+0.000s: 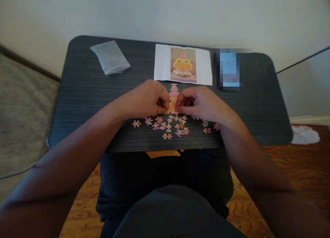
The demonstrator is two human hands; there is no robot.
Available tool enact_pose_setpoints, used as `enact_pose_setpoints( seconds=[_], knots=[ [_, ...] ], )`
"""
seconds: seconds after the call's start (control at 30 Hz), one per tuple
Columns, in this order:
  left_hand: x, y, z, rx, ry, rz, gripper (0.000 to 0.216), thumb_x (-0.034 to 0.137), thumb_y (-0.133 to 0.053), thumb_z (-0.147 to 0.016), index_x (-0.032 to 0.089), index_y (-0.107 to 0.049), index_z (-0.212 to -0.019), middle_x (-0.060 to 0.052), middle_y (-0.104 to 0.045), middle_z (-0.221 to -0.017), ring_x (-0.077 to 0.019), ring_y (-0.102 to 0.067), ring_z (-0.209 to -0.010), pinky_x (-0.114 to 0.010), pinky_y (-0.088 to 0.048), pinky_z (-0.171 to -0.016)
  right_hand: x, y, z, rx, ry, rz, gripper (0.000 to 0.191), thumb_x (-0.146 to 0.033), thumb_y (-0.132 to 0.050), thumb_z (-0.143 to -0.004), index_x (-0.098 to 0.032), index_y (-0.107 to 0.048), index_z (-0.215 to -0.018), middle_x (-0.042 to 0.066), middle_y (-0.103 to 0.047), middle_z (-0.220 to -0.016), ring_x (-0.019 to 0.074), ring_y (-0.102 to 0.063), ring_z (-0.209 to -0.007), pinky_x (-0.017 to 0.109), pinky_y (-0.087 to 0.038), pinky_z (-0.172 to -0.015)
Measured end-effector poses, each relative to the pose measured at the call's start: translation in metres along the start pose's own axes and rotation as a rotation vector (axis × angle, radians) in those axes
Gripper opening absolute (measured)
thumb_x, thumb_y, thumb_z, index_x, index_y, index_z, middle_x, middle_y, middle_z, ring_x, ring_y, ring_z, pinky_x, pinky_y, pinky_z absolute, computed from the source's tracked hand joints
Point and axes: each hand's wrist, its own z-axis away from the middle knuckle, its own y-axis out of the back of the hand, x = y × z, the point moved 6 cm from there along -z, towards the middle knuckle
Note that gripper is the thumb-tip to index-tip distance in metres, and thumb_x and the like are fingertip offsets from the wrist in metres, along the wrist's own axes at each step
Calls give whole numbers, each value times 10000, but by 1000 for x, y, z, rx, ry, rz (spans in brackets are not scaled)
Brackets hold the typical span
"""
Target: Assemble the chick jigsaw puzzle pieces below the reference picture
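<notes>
A narrow strip of joined jigsaw puzzle pieces (174, 98), pink at the top and yellow-orange below, lies on the dark table between my hands. My left hand (157, 99) is closed, thumb and fingers pinched at the strip's lower left edge. On the other side my right hand (192, 100) pinches a jigsaw puzzle piece at the lower right edge, mostly hidden by the fingertips. Several loose pieces (168, 136) are scattered nearer to me, some of them partly behind my right wrist. Just beyond the strip is a printed reference picture (183, 64) of a yellow figure in a party hat.
A clear plastic bag (110, 57) lies at the back left of the table (82, 93). At the back right is a phone-like object (229, 69), blurred by pixelation. A pale wall (165, 14) stands behind the table, and the rounded front edge is close to my lap.
</notes>
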Motion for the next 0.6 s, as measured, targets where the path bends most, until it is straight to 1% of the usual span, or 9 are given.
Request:
enact_pose_setpoints(
  seconds=[0.2, 0.4, 0.6],
  knots=[
    [1, 0, 0, -12, -24, -8, 127, 272, -814, -907, 212, -893, -828, -8, -829, -805, -140, -724, -718, -288, -488, -736, -1, 1, 1, 6, -11, 20, 37, -234, -842, -966, -234, -805, -957, 1, -775, -845, 162, -642, -730, 372, -483, -712],
    [2, 2, 0, -4, -28, -2, 119, 256, -800, -888, 214, -860, -795, 2, -818, -766, -133, -711, -694, -273, -480, -712, -2, 1, 2, -15, -28, -15, 43, -219, -859, -975, -241, -828, -995, 10, -804, -911, 171, -677, -783, 374, -506, -747],
    [2, 1, -1, -17, -6, 4, 110, 261, -811, -887, 206, -867, -810, -8, -822, -774, -142, -720, -687, -283, -495, -718, 0, 1, 1, 4, -33, -21, 65, -193, -855, -977, -232, -803, -985, -2, -769, -863, 158, -644, -745, 367, -487, -723]
  ],
)
